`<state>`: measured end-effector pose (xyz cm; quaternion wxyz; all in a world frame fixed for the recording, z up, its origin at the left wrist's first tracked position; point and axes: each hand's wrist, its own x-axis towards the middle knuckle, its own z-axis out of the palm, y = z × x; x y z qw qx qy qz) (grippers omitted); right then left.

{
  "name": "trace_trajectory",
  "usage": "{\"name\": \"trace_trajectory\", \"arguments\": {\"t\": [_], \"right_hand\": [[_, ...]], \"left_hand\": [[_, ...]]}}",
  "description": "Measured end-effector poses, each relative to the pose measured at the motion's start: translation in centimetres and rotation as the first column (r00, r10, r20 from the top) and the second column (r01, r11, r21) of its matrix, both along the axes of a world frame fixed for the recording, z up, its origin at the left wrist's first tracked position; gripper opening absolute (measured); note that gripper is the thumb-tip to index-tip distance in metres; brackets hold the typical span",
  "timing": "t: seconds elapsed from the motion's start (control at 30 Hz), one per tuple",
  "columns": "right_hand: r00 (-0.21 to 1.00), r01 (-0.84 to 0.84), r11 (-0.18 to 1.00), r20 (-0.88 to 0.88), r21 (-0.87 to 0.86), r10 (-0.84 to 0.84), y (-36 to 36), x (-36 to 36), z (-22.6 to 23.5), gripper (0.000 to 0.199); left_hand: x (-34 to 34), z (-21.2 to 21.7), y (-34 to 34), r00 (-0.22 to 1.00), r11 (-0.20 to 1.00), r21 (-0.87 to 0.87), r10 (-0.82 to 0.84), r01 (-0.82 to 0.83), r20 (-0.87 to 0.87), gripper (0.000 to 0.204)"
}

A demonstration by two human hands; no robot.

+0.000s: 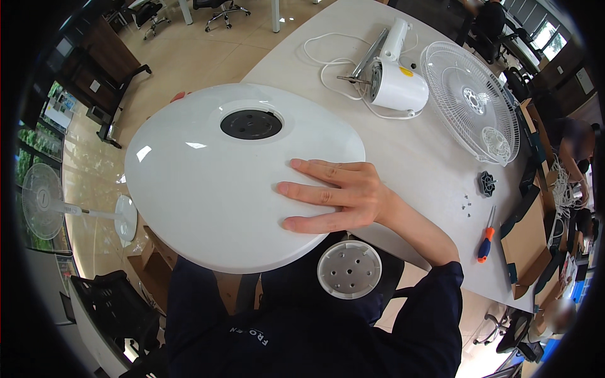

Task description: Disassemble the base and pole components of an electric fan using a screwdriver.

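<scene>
A glossy white oval fan base (208, 195) is held up in front of me, tilted, with a round black inset (251, 125) near its far side. My right hand (343, 195) lies on its right part, fingers spread and flat on the surface. Of my left hand (180, 96), only fingertips show at the base's far left edge; the rest is hidden behind the base it holds. Close to my right wrist, a round white piece with several holes (350, 269) rests over my lap.
On the white table (403, 148) lie a white fan motor head (400, 85) with its cord, a wire fan grille (469, 97), a black knob (486, 184), small screws (466, 205) and an orange-handled screwdriver (485, 246). Open cardboard boxes (526, 246) line the right edge. An assembled fan (44, 201) stands left.
</scene>
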<state>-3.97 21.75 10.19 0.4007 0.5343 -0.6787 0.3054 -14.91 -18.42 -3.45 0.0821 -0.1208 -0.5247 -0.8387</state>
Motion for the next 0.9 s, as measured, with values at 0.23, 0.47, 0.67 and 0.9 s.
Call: {"name": "trace_trajectory", "arguments": {"t": [0.23, 0.47, 0.67, 0.9], "right_hand": [[0.997, 0.048, 0.990, 0.057, 0.134, -0.056, 0.9, -1.1, -0.5, 0.047], [0.977, 0.079, 0.976, 0.178, 0.200, -0.116, 1.8, -1.3, -1.3, 0.050], [0.970, 0.116, 0.965, 0.184, 0.234, -0.161, 3.1, -2.4, -1.8, 0.054], [0.969, 0.108, 0.955, 0.184, 0.275, -0.163, 4.9, -3.7, -2.8, 0.060]], "left_hand": [[0.0, -0.8, 0.6, 0.997, 0.995, -0.066, 0.073, -0.071, 0.023, 0.067], [2.1, -1.3, -1.0, 0.977, 0.970, -0.134, 0.209, -0.202, 0.036, 0.066], [3.6, -1.7, -1.9, 0.949, 0.936, -0.184, 0.312, -0.300, 0.036, 0.065], [3.8, -2.2, -0.4, 0.926, 0.905, -0.221, 0.378, -0.363, 0.025, 0.065]]}}
